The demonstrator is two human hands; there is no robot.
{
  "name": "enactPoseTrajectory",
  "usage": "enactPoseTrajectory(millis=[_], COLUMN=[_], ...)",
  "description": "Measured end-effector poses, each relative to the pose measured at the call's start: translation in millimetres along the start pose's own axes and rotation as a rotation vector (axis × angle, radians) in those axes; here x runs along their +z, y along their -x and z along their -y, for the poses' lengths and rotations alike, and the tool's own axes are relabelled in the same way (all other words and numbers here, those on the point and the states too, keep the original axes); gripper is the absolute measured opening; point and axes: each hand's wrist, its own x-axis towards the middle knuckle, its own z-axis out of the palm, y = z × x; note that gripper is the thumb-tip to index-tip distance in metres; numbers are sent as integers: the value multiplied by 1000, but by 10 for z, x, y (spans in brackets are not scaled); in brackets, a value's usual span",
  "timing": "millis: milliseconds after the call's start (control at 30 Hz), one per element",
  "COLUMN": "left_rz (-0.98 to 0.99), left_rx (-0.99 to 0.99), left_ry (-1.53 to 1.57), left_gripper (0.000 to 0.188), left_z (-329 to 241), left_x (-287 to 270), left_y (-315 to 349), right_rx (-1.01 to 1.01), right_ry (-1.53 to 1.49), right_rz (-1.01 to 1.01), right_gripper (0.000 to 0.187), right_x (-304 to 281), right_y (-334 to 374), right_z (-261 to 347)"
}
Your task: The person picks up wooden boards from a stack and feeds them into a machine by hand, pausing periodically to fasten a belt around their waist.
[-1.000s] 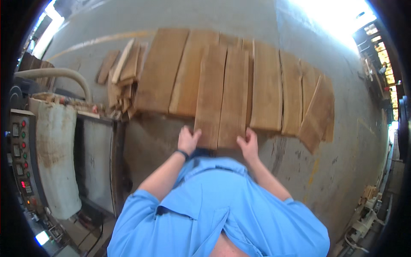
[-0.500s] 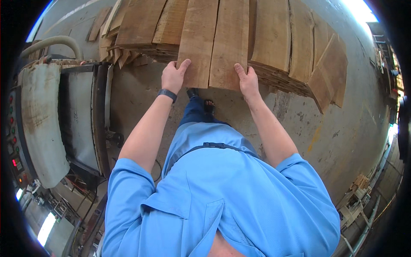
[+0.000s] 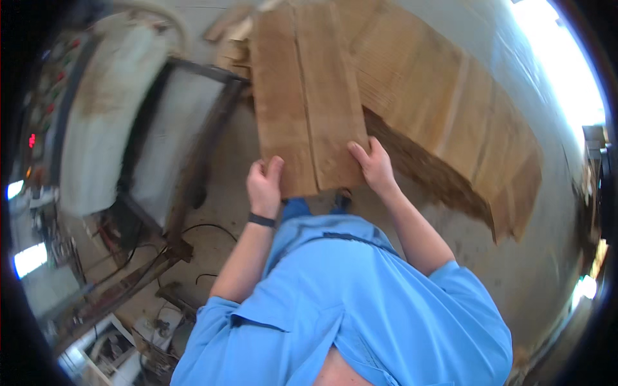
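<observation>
Two long brown wooden boards lie side by side between my hands, a thin dark gap running between them. My left hand (image 3: 264, 183) grips the outer edge of the left board (image 3: 279, 103), thumb on top and fingers underneath. On the opposite side, my right hand (image 3: 376, 165) clasps the right board (image 3: 331, 106) in the same way, near its close end. The boards point away from me, and their near ends hang in front of my waist. Beyond them to the right, a stack of similar boards (image 3: 438, 96) sits low, its layered side showing.
At left stands a large machine with a worn pale panel (image 3: 106, 116) and a dark-framed part (image 3: 177, 128) close to my left arm. A black cable (image 3: 212, 226) runs over the concrete floor (image 3: 515, 257). Wood offcuts (image 3: 228, 22) lie at the far left of the stack.
Both hands have drawn the two boards nearer to me, off the stack. My view has turned left, so the machine looks closer and the stack sits further right.
</observation>
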Motion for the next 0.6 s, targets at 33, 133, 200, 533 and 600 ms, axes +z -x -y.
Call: enactPoseTrajectory(millis=[33, 133, 200, 533, 600], left_rz=[-25, -191, -244, -511, -566], left_rx=[-16, -121, -176, -467, -467], left_ry=[22, 37, -57, -34, -68], left_gripper=[51, 56, 59, 64, 64], left_z=[-65, 456, 528, 1430, 1645], left_x=[-122, -600, -1010, -2201, -2311], left_y=[18, -17, 52, -2, -99], right_rx=[-19, -51, -32, -158, -164], right_ry=[-34, -17, -23, 250, 276], right_rz=[27, 188, 272, 561, 598], right_gripper=[57, 55, 53, 54, 55], right_x=[154, 768, 1190, 3245, 3550], right_y=[-66, -193, -160, -414, -505], right_z=[-4, 264, 473, 958, 1062])
